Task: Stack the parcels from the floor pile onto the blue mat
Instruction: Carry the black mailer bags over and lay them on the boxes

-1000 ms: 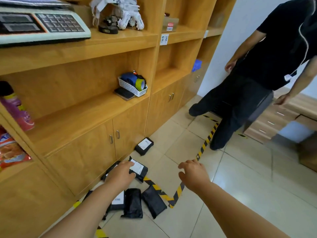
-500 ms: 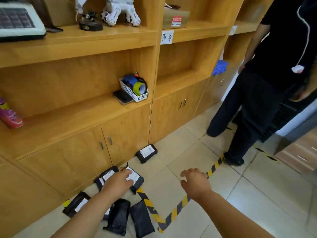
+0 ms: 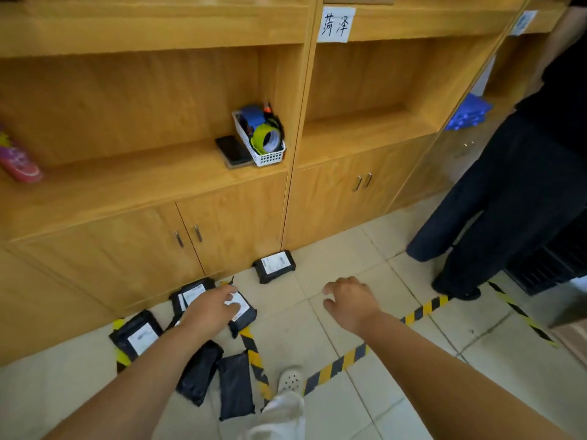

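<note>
The wooden shelf unit (image 3: 152, 192) spanned the back of the scene, and the parcel pile lay on the tiled floor (image 3: 365, 268) at its base. A bystander in dark trousers (image 3: 495, 198) stood at the right. We counted seven black parcels: six clustered at lower left and one (image 3: 275, 265) apart, against the cabinet. Four showed white labels; two (image 3: 198, 371) (image 3: 235, 385) lay label-down beside the hazard tape (image 3: 251, 350). No blue mat was in view, so in our judgement no parcel had yet been stacked. Our left hand (image 3: 212, 308) was over the labelled parcel (image 3: 244, 312) at the cluster's right edge, fingers extended across its label and not yet curled round it; we could not tell whether they touched it. That parcel lay directly under the left fingertips, its long axis running from upper left to lower right, across the reach of the left forearm. Our right hand (image 3: 347, 301) hung over bare tile, loosely spread and empty, well apart from every parcel. The left hand was clearly the nearer one.
</note>
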Motion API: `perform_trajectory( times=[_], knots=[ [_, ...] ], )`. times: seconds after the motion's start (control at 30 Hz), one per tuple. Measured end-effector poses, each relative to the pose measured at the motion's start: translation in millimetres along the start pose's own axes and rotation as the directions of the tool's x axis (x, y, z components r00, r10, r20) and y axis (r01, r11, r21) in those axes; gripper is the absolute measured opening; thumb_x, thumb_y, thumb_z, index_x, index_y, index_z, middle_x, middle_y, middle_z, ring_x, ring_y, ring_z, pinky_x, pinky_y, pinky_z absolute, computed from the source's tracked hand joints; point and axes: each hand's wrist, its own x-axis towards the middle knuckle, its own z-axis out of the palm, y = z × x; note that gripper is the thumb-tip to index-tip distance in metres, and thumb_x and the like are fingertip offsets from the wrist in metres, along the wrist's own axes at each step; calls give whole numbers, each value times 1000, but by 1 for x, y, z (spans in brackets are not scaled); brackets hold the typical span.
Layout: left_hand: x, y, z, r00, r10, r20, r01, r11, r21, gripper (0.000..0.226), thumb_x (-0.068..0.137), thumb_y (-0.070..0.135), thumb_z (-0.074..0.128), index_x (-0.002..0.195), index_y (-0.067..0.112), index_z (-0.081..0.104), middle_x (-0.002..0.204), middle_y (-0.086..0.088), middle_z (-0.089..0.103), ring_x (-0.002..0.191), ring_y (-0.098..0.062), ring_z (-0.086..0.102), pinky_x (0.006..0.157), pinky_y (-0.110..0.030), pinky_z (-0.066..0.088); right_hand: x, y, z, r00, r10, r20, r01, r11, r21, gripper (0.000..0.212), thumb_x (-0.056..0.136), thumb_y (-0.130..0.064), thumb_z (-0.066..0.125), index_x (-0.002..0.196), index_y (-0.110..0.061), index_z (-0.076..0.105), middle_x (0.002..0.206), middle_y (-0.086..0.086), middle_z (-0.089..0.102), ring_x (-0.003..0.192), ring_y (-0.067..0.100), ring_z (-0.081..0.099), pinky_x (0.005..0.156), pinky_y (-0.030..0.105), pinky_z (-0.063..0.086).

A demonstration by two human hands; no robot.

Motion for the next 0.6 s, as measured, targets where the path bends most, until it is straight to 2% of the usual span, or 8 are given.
perform_trajectory(
  times=[0.17,0.33,0.4,0.53,0.6],
  knots=[
    [58,37,10,1000,-24,5,24,994,-105,46,94,24,52,138,19,44,139,-2,49,125,-18,48,102,-29,38,60,29,-21,998,-62,23,63,996,-65,38,96,-30,39,132,-23,50,126,3,55,118,21,45,97,33,36],
    [123,73,10,998,-58,4,58,991,-124,44,94,28,53,137,20,46,139,-2,49,122,-18,50,94,-24,39,137,56,-46,995,-84,52,85,996,-23,38,96,-30,42,132,-25,51,127,1,56,119,19,47,97,30,35],
    [148,83,9,997,-78,12,79,990,-117,46,93,29,52,138,21,44,140,-2,48,122,-19,50,96,-26,41,165,65,-53,993,-95,69,95,995,6,38,96,-30,42,132,-25,50,127,0,55,119,18,47,97,29,35],
    [191,95,7,991,-131,36,134,987,-91,51,94,29,49,142,22,37,144,-1,45,126,-20,47,99,-27,40,216,85,-56,985,-118,128,116,993,21,36,96,-30,42,130,-25,52,126,-1,57,118,16,48,96,27,36],
    [212,98,10,987,-153,41,155,986,-59,52,95,28,47,144,23,32,144,0,44,125,-19,47,95,-26,40,242,94,-52,976,-116,186,113,993,28,35,96,-29,42,129,-26,53,126,-1,57,117,16,49,96,26,37]
  ],
)
